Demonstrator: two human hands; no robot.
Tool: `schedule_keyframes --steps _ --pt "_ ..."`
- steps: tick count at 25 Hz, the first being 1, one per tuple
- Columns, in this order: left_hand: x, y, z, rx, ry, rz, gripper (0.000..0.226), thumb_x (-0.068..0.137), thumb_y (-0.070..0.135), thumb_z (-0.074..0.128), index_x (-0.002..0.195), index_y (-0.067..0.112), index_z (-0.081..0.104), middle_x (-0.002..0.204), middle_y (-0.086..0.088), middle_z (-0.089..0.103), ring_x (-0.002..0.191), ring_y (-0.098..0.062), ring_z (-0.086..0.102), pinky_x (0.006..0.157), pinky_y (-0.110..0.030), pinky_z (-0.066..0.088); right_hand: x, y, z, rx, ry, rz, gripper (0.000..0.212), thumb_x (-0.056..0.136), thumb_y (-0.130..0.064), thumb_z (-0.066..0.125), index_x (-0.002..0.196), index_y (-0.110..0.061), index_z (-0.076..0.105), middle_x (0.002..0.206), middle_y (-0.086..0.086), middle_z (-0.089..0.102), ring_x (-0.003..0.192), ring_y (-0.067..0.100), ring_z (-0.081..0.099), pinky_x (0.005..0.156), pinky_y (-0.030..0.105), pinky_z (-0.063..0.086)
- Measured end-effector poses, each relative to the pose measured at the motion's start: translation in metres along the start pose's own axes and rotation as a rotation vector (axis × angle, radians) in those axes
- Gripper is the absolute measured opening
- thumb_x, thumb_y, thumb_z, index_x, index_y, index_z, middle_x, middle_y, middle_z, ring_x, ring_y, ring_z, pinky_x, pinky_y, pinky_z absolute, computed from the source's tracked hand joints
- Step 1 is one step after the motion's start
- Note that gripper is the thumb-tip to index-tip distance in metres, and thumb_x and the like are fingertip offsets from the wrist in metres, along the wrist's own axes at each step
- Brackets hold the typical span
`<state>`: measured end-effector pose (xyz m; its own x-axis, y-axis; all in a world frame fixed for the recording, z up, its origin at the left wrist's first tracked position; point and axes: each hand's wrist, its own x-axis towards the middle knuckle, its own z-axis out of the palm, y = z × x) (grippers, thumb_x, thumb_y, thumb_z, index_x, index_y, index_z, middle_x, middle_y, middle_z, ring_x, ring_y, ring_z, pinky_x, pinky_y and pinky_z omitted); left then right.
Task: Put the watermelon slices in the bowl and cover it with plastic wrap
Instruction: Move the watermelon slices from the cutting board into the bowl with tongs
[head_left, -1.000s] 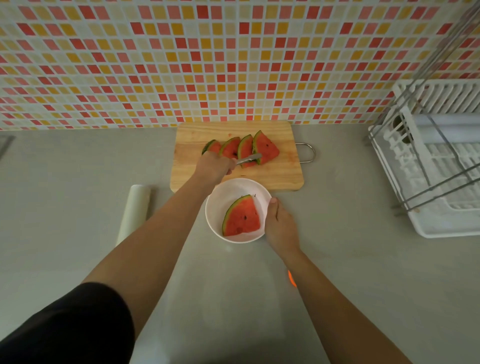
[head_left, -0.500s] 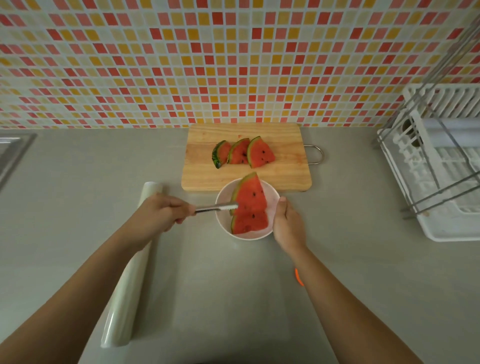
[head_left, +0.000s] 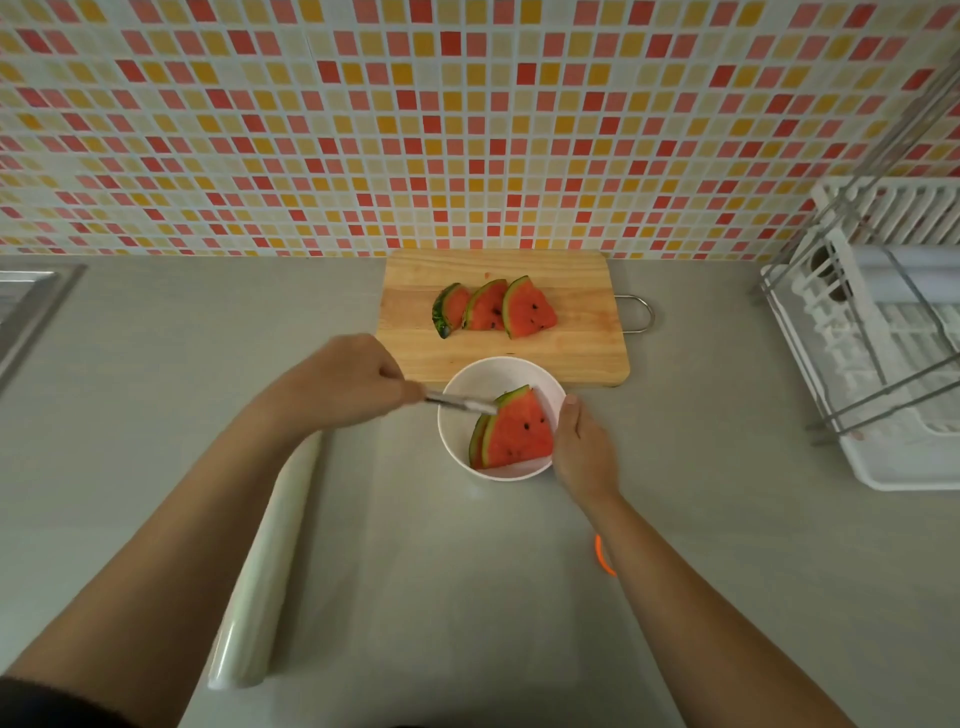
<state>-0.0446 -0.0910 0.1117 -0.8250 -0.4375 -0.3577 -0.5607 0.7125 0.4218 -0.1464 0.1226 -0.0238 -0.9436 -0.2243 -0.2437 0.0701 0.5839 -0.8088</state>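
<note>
A white bowl (head_left: 460, 387) stands on the grey counter just in front of a wooden cutting board (head_left: 571, 353). Two watermelon slices (head_left: 517, 434) lean together inside the bowl. Three more watermelon slices (head_left: 493, 309) lie overlapping on the board. My left hand (head_left: 345, 382) grips metal tongs (head_left: 457, 402) whose tips touch the rind of the top slice in the bowl. My right hand (head_left: 584, 452) holds the bowl's right rim. A roll of plastic wrap (head_left: 265, 566) lies on the counter under my left forearm, with a clear sheet pulled out to its right.
A white dish rack (head_left: 883, 343) with metal bars fills the right side. A sink edge (head_left: 31, 306) shows at far left. A small orange object (head_left: 603, 556) peeks out beside my right forearm. The tiled wall rises behind the board.
My left hand carried a slice with the tongs from the board to the bowl and laid it against the first slice. One slice fewer lies on the board. My right hand stayed on the bowl.
</note>
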Motion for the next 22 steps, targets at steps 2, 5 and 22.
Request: schedule_keyframes --steps 2,5,22 --pt "0.02 0.002 -0.003 -0.19 0.135 -0.082 0.04 0.078 0.045 0.064 0.059 0.01 0.07 0.059 -0.001 0.061 0.055 -0.013 0.052 0.051 -0.025 0.037 0.001 0.0 0.0 -0.001 -0.005 -0.001 0.045 0.098 -0.038 0.02 0.093 -0.014 0.059 0.103 0.016 0.066 0.098 0.034 0.057 0.073 0.033 0.033" --pt "0.056 0.008 0.019 -0.433 0.116 -0.213 0.032 0.082 0.04 0.064 0.073 0.01 0.071 0.066 -0.001 0.062 0.056 -0.015 0.048 0.05 -0.025 0.037 0.001 0.0 0.0 -0.014 -0.011 -0.005 0.045 0.098 -0.037 0.021 0.092 -0.013 0.058 0.102 0.017 0.066 0.098 0.035 0.058 0.072 0.034 0.034" --pt "0.034 -0.048 0.023 -0.786 -0.161 0.003 0.016 0.085 0.013 0.065 0.078 0.005 0.077 0.052 0.004 0.047 0.045 -0.007 0.033 0.039 -0.015 0.025 0.002 0.004 0.001 0.005 -0.001 0.025 0.053 0.096 -0.043 0.016 0.103 -0.014 0.059 0.107 0.016 0.065 0.102 0.035 0.057 0.076 0.034 0.036"
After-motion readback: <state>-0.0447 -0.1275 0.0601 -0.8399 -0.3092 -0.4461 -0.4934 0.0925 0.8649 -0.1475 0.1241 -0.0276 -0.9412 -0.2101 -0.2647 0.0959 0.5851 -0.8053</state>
